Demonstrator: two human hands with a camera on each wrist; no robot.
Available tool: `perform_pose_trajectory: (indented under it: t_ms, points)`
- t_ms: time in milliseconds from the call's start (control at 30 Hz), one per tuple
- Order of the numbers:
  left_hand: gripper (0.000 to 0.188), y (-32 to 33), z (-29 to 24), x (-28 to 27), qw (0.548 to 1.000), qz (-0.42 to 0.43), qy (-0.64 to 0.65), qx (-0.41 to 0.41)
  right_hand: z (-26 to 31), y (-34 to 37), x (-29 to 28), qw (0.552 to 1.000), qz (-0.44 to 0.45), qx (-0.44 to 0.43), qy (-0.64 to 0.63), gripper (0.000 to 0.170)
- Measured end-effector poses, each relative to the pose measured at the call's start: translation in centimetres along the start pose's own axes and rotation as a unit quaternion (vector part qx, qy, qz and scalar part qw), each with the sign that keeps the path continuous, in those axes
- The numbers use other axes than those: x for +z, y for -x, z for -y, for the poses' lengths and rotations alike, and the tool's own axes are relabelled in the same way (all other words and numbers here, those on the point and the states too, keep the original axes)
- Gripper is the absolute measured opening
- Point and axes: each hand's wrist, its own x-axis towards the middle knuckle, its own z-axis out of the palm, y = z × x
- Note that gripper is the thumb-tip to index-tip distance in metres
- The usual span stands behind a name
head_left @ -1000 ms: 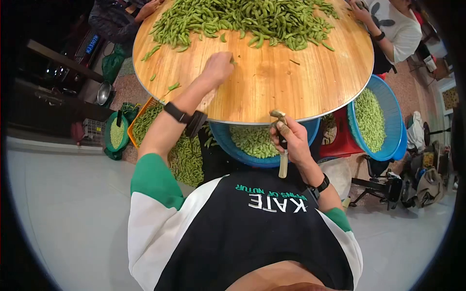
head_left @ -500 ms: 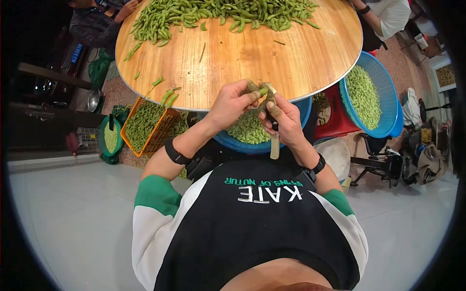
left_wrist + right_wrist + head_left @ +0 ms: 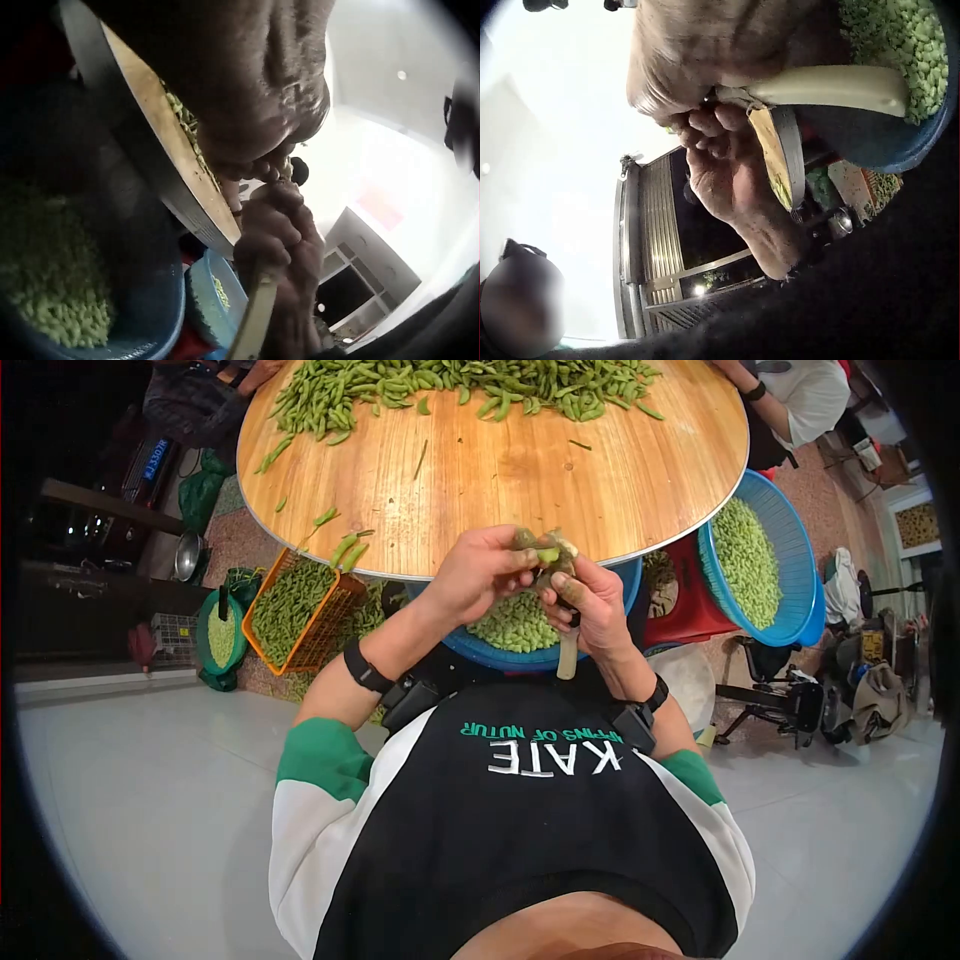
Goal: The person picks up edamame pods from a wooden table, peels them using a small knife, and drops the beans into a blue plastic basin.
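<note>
My left hand (image 3: 478, 572) pinches a green bean pod (image 3: 548, 555) above the near edge of the round wooden table (image 3: 480, 490). Close against it, the fingers of my right hand (image 3: 594, 610) curl round a tool with a pale handle (image 3: 567, 657). That handle sticks out below the right hand, and the fingers hide the tool's other end. The fingertips of both hands meet at the pod. In the right wrist view the curved pale handle (image 3: 832, 87) shows clearly. Under the hands stands a blue basin (image 3: 465, 653) of shelled green beans (image 3: 512, 624).
A large heap of pods (image 3: 450, 390) covers the table's far side. Orange crate (image 3: 330, 618) with pods and a green basin (image 3: 210, 650) stand left; a blue basket (image 3: 770, 625) of shelled beans stands right. Two other people sit across, one sleeve (image 3: 815, 405) at right.
My left hand has come back from the tabletop with a pod and joined the right hand. Over the last half second both hands stay together at the pod, shifting only slightly.
</note>
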Motion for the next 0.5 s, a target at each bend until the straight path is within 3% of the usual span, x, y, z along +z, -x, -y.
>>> perform_pose_trajectory:
  t_ms: [33, 67, 100, 133, 200, 233, 267, 300, 333, 367, 433, 467, 500]
  points:
    - [0.008, -0.3, 0.0, -0.5, 0.995, 0.037, 0.074, -0.057, -0.1, 0.1, -0.2, 1.0, 0.0, 0.003, -0.001, 0.035]
    - [0.008, -0.4, 0.1, -0.8, 0.98, 0.074, 0.146, -0.113, -0.2, 0.2, -0.4, 0.977, -0.014, -0.061, 0.204, 0.036]
    - [0.008, -0.6, 0.4, -1.0, 0.98, 0.074, 0.146, -0.112, -0.3, 0.0, -0.5, 0.907, -0.026, -0.124, 0.401, 0.037]
    - [0.008, -0.8, 0.8, -1.1, 0.977, 0.062, 0.161, -0.128, -0.7, -0.3, -1.0, 0.907, -0.025, -0.123, 0.401, 0.037]
    - [0.008, -0.7, 1.3, -0.7, 0.973, 0.048, 0.177, -0.143, -1.9, -1.0, -1.9, 0.78, -0.016, -0.308, 0.544, 0.04]
    - [0.008, -0.6, 1.3, -0.1, 0.987, 0.013, 0.117, -0.113, -2.2, -1.0, -1.9, 0.807, -0.031, -0.284, 0.516, 0.04]
    - [0.008, -0.6, 1.2, 0.5, 0.995, -0.022, 0.058, -0.081, -2.4, -0.8, -1.8, 0.807, -0.03, -0.284, 0.517, 0.04]
    - [0.008, -0.6, 1.3, 1.0, 0.995, -0.023, 0.058, -0.08, -2.2, -0.6, -1.0, 0.856, -0.067, -0.24, 0.453, 0.038]
    - [0.008, -0.5, 1.3, 1.4, 0.998, -0.029, -0.021, -0.058, -2.1, -0.5, -0.5, 0.897, -0.102, -0.192, 0.385, 0.037]
    - [0.007, -0.5, 1.3, 1.5, 0.994, -0.036, -0.1, -0.035, -2.0, -0.5, -0.6, 0.897, -0.101, -0.192, 0.385, 0.037]
    - [0.008, -0.5, 1.3, 1.4, 0.993, -0.035, -0.104, -0.047, -1.6, -0.4, -1.2, 0.928, -0.12, -0.083, 0.343, 0.033]
    - [0.009, -0.6, 1.3, 1.2, 0.992, -0.033, -0.107, -0.058, -1.8, -0.4, -1.6, 0.928, -0.118, -0.085, 0.342, 0.033]
    - [0.009, -0.8, 1.2, 0.9, 0.992, -0.033, -0.11, -0.055, -1.9, -0.6, -1.9, 0.892, -0.104, -0.166, 0.407, 0.032]
